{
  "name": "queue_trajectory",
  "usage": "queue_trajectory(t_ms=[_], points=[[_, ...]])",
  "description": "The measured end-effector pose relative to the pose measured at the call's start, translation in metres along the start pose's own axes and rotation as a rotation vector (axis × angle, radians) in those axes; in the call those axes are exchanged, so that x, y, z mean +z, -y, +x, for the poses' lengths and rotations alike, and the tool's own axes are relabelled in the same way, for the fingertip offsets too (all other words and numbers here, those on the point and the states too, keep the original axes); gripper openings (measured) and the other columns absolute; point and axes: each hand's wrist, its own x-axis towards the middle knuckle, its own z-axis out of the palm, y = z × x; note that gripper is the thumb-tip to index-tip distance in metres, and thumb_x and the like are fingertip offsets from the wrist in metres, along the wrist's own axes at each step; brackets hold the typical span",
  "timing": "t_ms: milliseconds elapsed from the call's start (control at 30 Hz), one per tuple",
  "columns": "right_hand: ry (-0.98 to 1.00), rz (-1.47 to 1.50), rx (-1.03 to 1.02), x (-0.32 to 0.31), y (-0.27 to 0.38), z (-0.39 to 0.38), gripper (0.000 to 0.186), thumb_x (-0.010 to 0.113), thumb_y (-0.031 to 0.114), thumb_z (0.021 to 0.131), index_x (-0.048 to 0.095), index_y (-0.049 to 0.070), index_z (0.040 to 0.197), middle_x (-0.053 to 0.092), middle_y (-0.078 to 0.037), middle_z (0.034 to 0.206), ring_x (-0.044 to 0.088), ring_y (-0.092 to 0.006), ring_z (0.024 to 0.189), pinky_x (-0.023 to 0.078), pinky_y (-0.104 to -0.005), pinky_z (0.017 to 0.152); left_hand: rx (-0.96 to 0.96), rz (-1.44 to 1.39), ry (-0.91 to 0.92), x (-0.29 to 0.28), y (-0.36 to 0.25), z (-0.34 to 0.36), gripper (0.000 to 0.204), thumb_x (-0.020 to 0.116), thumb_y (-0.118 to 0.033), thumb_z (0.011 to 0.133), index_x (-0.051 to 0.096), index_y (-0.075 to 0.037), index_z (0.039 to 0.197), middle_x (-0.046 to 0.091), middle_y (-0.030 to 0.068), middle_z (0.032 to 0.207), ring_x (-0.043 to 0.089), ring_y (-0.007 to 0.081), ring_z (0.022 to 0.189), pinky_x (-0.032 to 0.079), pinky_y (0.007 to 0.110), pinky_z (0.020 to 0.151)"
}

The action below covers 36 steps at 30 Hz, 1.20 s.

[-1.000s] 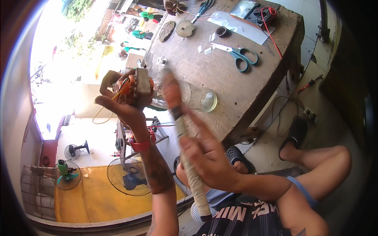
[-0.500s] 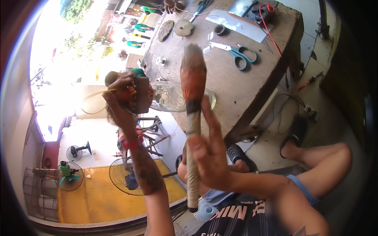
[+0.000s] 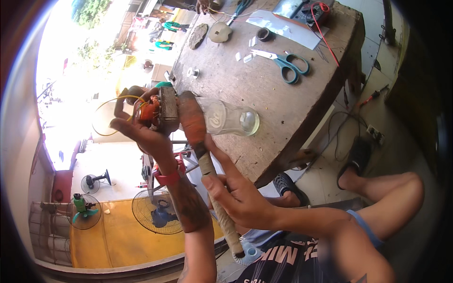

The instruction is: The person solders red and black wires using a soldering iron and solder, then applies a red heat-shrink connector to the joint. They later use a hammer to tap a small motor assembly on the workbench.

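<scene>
My left hand (image 3: 148, 137) is raised beyond the table's left edge, its fingers curled around a motor stator (image 3: 168, 109) with orange windings and a yellow wire loop hanging off it. In my right hand (image 3: 240, 200) is a long brush (image 3: 192, 123), its handle wrapped in tan tape and its head reddish-orange. The brush tilts leftward, its head against or just in front of the stator's grey core; I cannot tell whether they touch. Behind the brush, a clear glass bottle (image 3: 226, 116) lies or stands by the table edge, partly hidden by the brush head.
On the wooden table (image 3: 269, 108) are teal-handled scissors (image 3: 289, 66), a dark ring (image 3: 263, 34), a round beige disc (image 3: 220, 33), a small spool (image 3: 193, 72) and a meter (image 3: 314, 16) with a red lead. Another person's hand (image 3: 203, 6) is at the far edge. Fans (image 3: 158, 212) stand at left.
The brush has swung left and tilted, from upright and apart to right by the stator. My left hand and the stator have shifted slightly. More of the bottle now shows.
</scene>
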Motion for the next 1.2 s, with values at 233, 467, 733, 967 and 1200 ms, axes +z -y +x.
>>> queue_trajectory(t_ms=[233,467,733,967,1200], points=[[0.012,0.055,0.071,-0.001,-0.001,0.001,0.075,0.049,0.022,0.114,0.004,0.012,0.173,0.062,-0.004,0.097,0.056,-0.0065,0.079,0.049,-0.0256,0.073,-0.139,0.350,0.059,-0.003,-0.027,-0.010,0.060,0.032,-0.062,0.113,0.051,-0.009,0.135,0.061,0.0152,0.134,0.062,0.0226,0.124,0.051,0.036,0.107],[-0.009,0.079,0.014,0.006,-0.010,0.003,0.077,0.049,0.017,0.112,0.001,0.013,0.173,0.055,0.003,0.086,0.047,-0.0045,0.072,0.042,-0.0239,0.068,0.191,-0.122,0.316,-0.016,0.016,0.019,0.070,0.024,-0.060,0.113,0.052,0.000,0.136,0.070,0.0270,0.119,0.070,0.0312,0.111,0.058,0.043,0.101],[-0.030,-0.300,0.024,-0.034,0.007,0.021,0.075,0.056,0.022,0.110,0.015,0.013,0.172,0.068,-0.010,0.117,0.057,-0.0089,0.085,0.050,-0.0277,0.078,-0.017,-0.035,-0.080,0.008,0.008,-0.010,0.067,0.029,-0.060,0.113,0.050,-0.001,0.137,0.069,0.0263,0.111,0.071,0.0301,0.102,0.061,0.042,0.094],[0.088,-1.585,0.556,-0.136,0.055,0.116,0.066,0.062,0.034,0.104,0.040,0.020,0.164,0.058,-0.033,0.142,0.063,-0.0460,0.125,0.049,-0.0528,0.108,0.187,0.141,0.169,-0.021,0.011,-0.005,0.051,0.068,-0.042,0.102,0.064,0.000,0.129,0.069,0.0128,0.119,0.067,0.0233,0.109,0.056,0.036,0.094],[0.417,-1.740,-0.088,-0.127,0.019,0.122,0.115,0.084,0.060,0.083,0.028,0.004,0.166,0.037,-0.034,0.161,0.041,-0.0458,0.149,0.037,-0.0479,0.124,0.232,-0.021,0.204,-0.010,-0.004,-0.003,0.077,0.088,-0.016,0.083,0.045,-0.005,0.145,0.072,0.0099,0.106,0.072,0.0147,0.083,0.062,0.029,0.069]])
